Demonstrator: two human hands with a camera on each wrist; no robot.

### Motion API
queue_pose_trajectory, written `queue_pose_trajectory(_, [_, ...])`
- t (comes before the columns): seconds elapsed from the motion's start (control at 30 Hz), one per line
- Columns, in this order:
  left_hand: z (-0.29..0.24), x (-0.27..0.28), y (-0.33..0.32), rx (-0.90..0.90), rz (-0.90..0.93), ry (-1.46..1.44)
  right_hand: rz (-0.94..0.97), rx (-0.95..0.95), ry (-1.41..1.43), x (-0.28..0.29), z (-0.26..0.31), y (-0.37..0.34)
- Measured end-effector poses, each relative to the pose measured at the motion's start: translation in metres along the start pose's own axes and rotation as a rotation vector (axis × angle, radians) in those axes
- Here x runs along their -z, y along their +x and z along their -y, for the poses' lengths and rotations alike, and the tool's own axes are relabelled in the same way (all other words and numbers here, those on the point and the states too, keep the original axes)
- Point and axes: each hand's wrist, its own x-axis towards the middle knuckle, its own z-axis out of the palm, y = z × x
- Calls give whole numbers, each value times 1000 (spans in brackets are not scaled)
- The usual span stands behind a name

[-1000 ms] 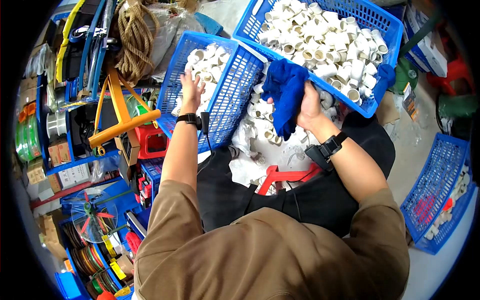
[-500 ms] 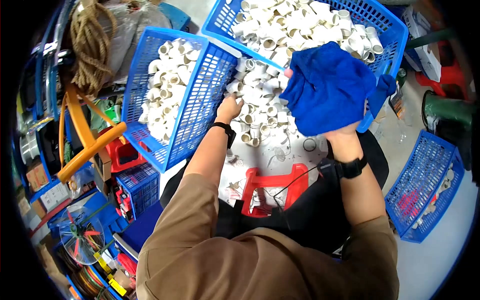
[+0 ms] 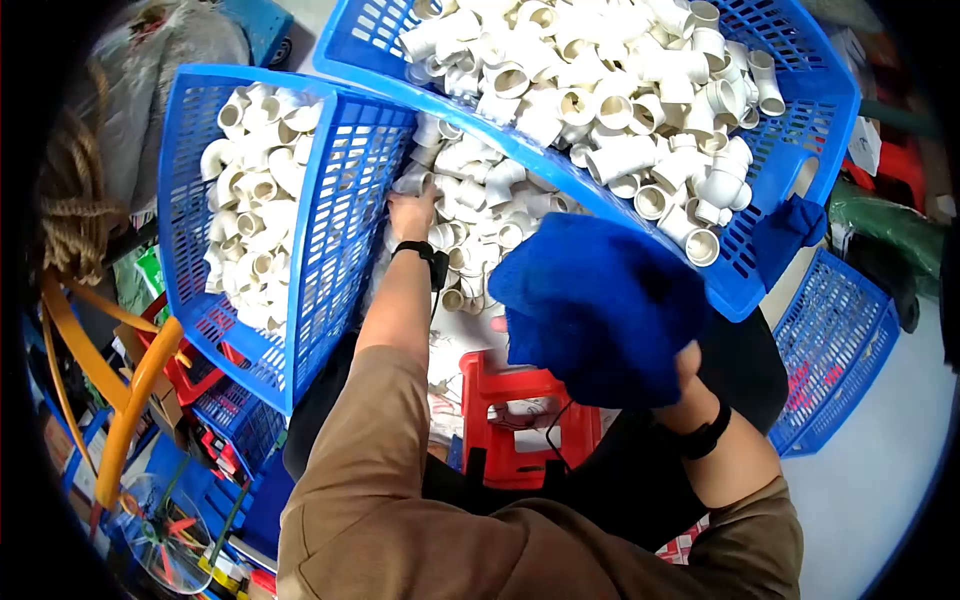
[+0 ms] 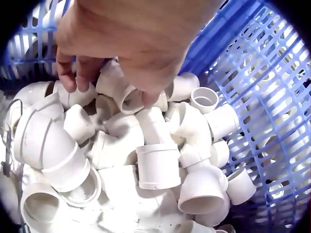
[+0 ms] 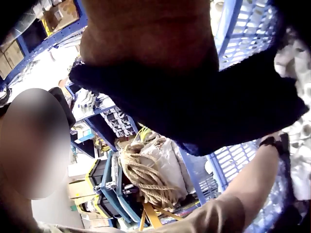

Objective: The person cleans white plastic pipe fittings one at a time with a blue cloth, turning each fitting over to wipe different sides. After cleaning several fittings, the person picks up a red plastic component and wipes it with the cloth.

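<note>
Well, white fittings [image 4: 158, 167] at mixed angles.

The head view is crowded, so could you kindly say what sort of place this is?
Probably a workshop or hardware storeroom: blue crates, heaps of white pipe fittings and coiled rope.

The floor [image 3: 870, 405] is pale and smooth, and shows bare at the lower right of the frame. On it, at the right, stands a perforated blue plastic crate [image 3: 842, 340]. At centre, white plastic pipe elbows and couplings [image 3: 480, 190] lie heaped; below them, lower centre, stands a red plastic stool [image 3: 475, 410].
</note>
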Motion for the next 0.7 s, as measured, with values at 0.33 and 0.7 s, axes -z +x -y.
queue_pose_trajectory(0.33, [-4,82,-96,-647,59,-716,-166,-188,-218,-23,-2,30])
queue_pose_trajectory(0.7, [-33,265,-294,-1205,-14,-382,-244,433,-1089,-67,-22,-12])
